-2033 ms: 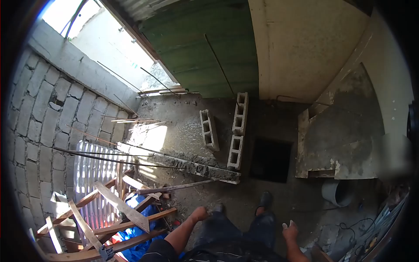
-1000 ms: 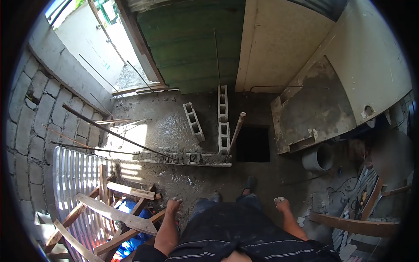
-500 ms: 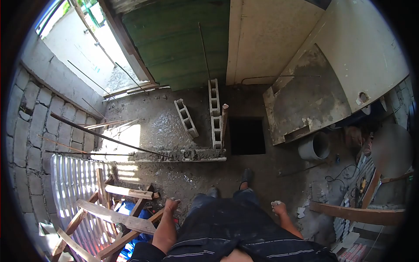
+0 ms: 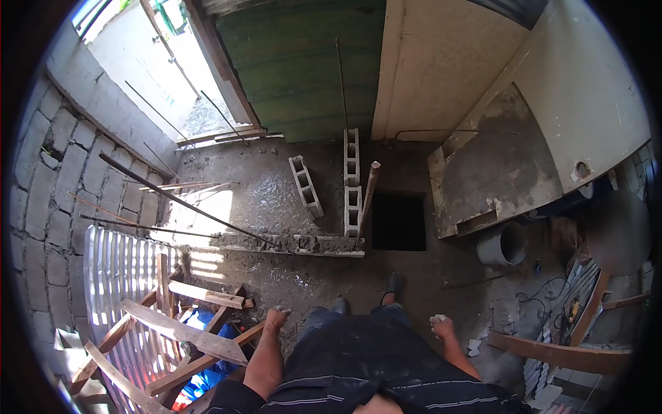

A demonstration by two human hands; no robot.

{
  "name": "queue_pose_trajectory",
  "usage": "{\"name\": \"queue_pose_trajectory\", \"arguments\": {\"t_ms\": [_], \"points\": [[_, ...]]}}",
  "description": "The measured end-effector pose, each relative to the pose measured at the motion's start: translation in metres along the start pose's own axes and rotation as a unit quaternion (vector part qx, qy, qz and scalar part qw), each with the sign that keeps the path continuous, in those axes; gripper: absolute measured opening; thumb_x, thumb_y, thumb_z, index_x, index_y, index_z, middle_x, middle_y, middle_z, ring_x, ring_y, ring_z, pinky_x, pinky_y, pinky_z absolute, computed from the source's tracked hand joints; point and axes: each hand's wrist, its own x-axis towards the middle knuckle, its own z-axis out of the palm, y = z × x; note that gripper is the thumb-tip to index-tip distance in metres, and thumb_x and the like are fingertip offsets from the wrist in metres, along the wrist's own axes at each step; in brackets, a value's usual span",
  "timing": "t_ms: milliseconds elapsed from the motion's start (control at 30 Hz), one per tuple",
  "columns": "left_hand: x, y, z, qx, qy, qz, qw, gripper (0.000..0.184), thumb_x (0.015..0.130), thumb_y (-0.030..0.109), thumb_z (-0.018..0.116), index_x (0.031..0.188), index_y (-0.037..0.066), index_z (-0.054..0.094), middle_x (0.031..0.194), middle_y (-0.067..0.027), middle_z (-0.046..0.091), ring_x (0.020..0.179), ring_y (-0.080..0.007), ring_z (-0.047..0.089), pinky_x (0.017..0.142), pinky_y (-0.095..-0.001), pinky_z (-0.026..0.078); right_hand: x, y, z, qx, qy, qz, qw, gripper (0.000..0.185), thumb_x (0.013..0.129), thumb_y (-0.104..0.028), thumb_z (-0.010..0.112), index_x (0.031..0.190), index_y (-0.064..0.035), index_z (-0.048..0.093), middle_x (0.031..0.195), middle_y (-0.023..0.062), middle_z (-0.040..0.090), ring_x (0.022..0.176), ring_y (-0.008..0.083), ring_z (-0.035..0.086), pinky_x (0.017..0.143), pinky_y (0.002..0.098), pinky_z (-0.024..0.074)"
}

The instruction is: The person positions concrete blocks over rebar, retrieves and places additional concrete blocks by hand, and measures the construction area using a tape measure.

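My left hand (image 4: 277,318) hangs low beside my leg, fingers curled in, nothing seen in it. It is near the end of a pile of wooden boards (image 4: 207,295). On the other side my right hand (image 4: 441,325) hangs above the floor, its dusty fingers also curled with nothing visible in them. Ahead of me, two hollow concrete blocks (image 4: 352,207) stand end to end in a short row. Another hollow block (image 4: 305,186) lies apart to their left. A low course of block and mortar (image 4: 324,245) runs across in front of my feet.
A dark square pit (image 4: 398,221) opens right of the blocks, with a wooden stake (image 4: 369,196) beside it. Rebar (image 4: 186,200) sticks out at left. A bucket (image 4: 502,244) lies tipped at right. Corrugated sheet (image 4: 114,290) and a plank (image 4: 558,350) flank me.
My view has shifted slightly, so the blocks and pit appear further right and a little lower. Both hands still hang at my sides; the blocks keep their places.
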Motion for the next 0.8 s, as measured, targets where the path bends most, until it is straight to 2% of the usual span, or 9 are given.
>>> {"name": "queue_pose_trajectory", "arguments": {"t_ms": [100, 233, 300, 433, 500, 533, 633, 700, 800], "points": [[0.031, -0.045, 0.01, 0.026, 0.035, 0.043, 0.998, 0.055, 0.081, 0.029, 0.067, 0.122, -0.006, 0.056, 0.108, -0.0186, 0.066, 0.09, -0.0273, 0.065, 0.078, -0.0323, 0.05, 0.057, 0.065, 0.014, -0.059, 0.021, -0.105, 0.993, 0.036, 0.083, -0.025, 0.066, 0.112, -0.0042, 0.062, 0.079, 0.0031, 0.064, 0.059, 0.0115, 0.057, 0.048, 0.0295, 0.0452], [0.038, -0.069, 0.008, 0.18, -0.049, 0.155, 0.97, 0.045, 0.082, 0.033, 0.065, 0.11, -0.002, 0.063, 0.101, -0.0185, 0.067, 0.092, -0.0282, 0.065, 0.078, -0.0357, 0.05, 0.045, 0.063, 0.013, -0.067, 0.035, -0.091, 0.993, 0.04, 0.083, -0.024, 0.066, 0.116, -0.0017, 0.06, 0.08, 0.0048, 0.065, 0.059, 0.0122, 0.058, 0.051, 0.0294, 0.0462], [0.043, -0.071, 0.011, 0.205, -0.06, 0.207, 0.955, 0.043, 0.082, 0.034, 0.064, 0.107, -0.001, 0.064, 0.1, -0.0191, 0.067, 0.094, -0.0281, 0.065, 0.079, -0.0366, 0.05, 0.022, 0.047, 0.007, -0.056, 0.006, -0.027, 0.998, 0.046, 0.082, -0.03, 0.068, 0.117, -0.0007, 0.062, 0.117, 0.0184, 0.063, 0.112, 0.0295, 0.06, 0.095, 0.0359, 0.0452], [0.043, -0.061, 0.007, 0.28, -0.069, 0.187, 0.939, 0.045, 0.083, 0.034, 0.064, 0.11, -0.002, 0.063, 0.106, -0.0207, 0.066, 0.102, -0.0299, 0.063, 0.083, -0.0373, 0.049, 0.023, 0.063, 0.01, -0.056, 0.008, -0.02, 0.998, 0.046, 0.082, -0.031, 0.068, 0.117, -0.0015, 0.062, 0.118, 0.0188, 0.062, 0.113, 0.0294, 0.059, 0.097, 0.0356, 0.0445], [0.056, -0.063, 0.006, 0.33, -0.062, 0.2, 0.921, 0.045, 0.084, 0.034, 0.063, 0.111, -0.002, 0.063, 0.109, -0.0213, 0.065, 0.104, -0.0308, 0.062, 0.085, -0.0375, 0.048, 0.032, 0.079, 0.012, -0.115, 0.026, -0.066, 0.991, 0.046, 0.083, -0.027, 0.067, 0.12, 0.0, 0.059, 0.091, 0.0101, 0.068, 0.069, 0.0144, 0.063, 0.06, 0.0302, 0.0505], [0.059, -0.057, 0.006, 0.291, -0.06, 0.183, 0.937, 0.046, 0.084, 0.034, 0.063, 0.113, -0.002, 0.062, 0.111, -0.0219, 0.064, 0.107, -0.0318, 0.061, 0.086, -0.038, 0.048, 0.029, 0.077, 0.011, -0.111, 0.029, -0.061, 0.992, 0.046, 0.083, -0.027, 0.067, 0.12, 0.0, 0.059, 0.091, 0.0101, 0.068, 0.069, 0.0144, 0.063, 0.06, 0.0302, 0.0505], [0.06, -0.027, 0.011, 0.179, -0.072, 0.084, 0.977, 0.049, 0.083, 0.035, 0.064, 0.115, -0.002, 0.061, 0.114, -0.0227, 0.063, 0.11, -0.034, 0.059, 0.089, -0.0388, 0.046, 0.016, 0.067, 0.0, -0.114, 0.037, -0.06, 0.991, 0.046, 0.084, -0.027, 0.067, 0.12, -0.0003, 0.059, 0.096, 0.0119, 0.069, 0.073, 0.0167, 0.065, 0.067, 0.0308, 0.0518], [0.062, -0.004, 0.025, 0.097, -0.084, -0.004, 0.992, 0.05, 0.083, 0.035, 0.065, 0.116, -0.002, 0.06, 0.115, -0.023, 0.062, 0.111, -0.0352, 0.059, 0.09, -0.0391, 0.046, 0.006, 0.049, -0.016, -0.115, 0.007, -0.012, 0.993, 0.048, 0.084, -0.032, 0.066, 0.12, -0.0012, 0.061, 0.122, 0.0166, 0.061, 0.117, 0.0292, 0.056, 0.1, 0.0344, 0.0417], [0.066, 0.028, 0.045, 0.087, -0.072, 0.027, 0.993, 0.055, 0.081, 0.035, 0.067, 0.121, -0.001, 0.057, 0.115, -0.0241, 0.062, 0.112, -0.0364, 0.058, 0.092, -0.0387, 0.045, 0.025, 0.046, -0.042, -0.113, -0.009, -0.012, 0.994, 0.049, 0.084, -0.034, 0.064, 0.12, -0.0017, 0.06, 0.122, 0.016, 0.061, 0.117, 0.0298, 0.056, 0.1, 0.0345, 0.0415]]}}
